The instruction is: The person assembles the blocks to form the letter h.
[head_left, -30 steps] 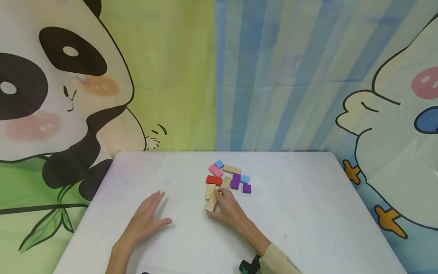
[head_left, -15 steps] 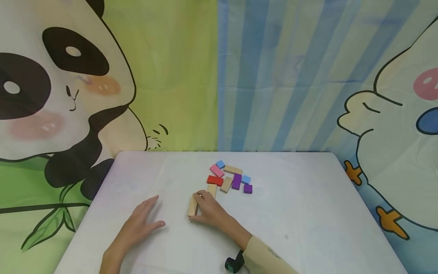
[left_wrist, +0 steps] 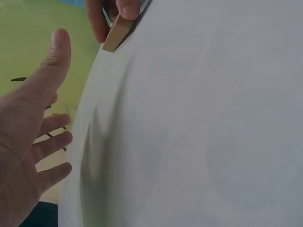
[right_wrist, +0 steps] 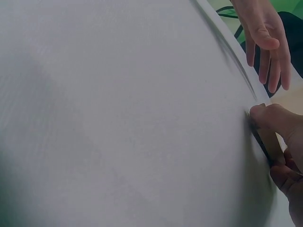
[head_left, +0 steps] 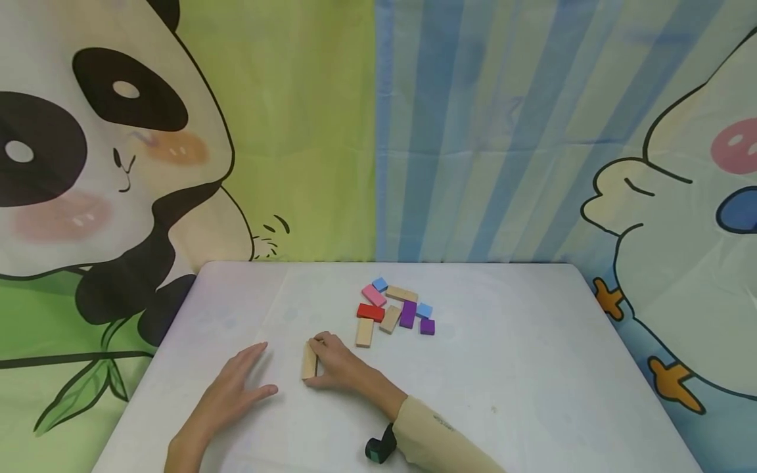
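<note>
In the head view my right hand (head_left: 338, 363) pinches a plain wooden block (head_left: 309, 362) lengthwise, thumb at its near end and fingers at its far end, low over the white table (head_left: 520, 381). The left wrist view shows one end of this wooden block (left_wrist: 117, 33) between the fingers. To the left, my left hand (head_left: 227, 392) hovers with fingers extended and thumb spread, holding nothing; the left wrist view shows that hand (left_wrist: 33, 123) with its palm turned toward the block. Another plain wooden block (head_left: 365, 333) lies to the right of the gripped one.
A loose cluster lies at the table's back middle: a red block (head_left: 370, 312), a pink block (head_left: 374, 295), purple blocks (head_left: 408, 314), small blue blocks (head_left: 424, 310) and more plain wooden ones (head_left: 390, 320). A black device (head_left: 380, 447) sits at my right wrist. A printed curtain (head_left: 473, 131) hangs behind.
My right hand has carried the wooden block leftward and slightly nearer, away from the cluster. My left hand has shifted a little left and nearer. The other blocks stay put.
</note>
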The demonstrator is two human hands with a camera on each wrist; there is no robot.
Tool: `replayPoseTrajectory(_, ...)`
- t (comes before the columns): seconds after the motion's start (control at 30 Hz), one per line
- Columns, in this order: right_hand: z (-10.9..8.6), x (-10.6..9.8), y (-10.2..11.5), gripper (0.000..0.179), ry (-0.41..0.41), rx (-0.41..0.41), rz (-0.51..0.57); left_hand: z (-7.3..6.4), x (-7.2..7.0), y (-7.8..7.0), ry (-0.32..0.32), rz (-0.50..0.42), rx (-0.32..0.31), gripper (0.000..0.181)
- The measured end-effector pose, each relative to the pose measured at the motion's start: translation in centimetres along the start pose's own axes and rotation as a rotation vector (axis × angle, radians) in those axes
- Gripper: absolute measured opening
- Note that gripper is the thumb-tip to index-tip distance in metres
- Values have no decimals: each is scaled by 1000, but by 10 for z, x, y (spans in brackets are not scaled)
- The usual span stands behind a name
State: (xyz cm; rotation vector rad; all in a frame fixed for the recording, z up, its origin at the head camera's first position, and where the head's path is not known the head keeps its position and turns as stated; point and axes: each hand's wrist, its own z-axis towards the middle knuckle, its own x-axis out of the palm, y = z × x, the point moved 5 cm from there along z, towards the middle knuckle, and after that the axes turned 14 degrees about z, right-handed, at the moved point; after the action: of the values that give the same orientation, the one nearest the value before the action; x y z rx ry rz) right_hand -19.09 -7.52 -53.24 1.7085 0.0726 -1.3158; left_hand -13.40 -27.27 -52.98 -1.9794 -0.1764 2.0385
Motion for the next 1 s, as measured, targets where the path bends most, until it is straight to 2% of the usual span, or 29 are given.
replayPoseTrajectory(0.27,10,13,14,81,14,-41,-55,1,1,-1,-3,17,21,79)
replayPoseTrajectory(0.47,12,15,15,83,-6,-65,-96,4,1,-4,-26,9,59,77)
replayPoseTrajectory(0.67,11,17,13,84,-18,-90,-92,9,2,-9,-46,0,129,75)
replayPoseTrajectory(1.0,10,17,11,91,-18,-73,-59,17,4,-14,-32,-12,163,74)
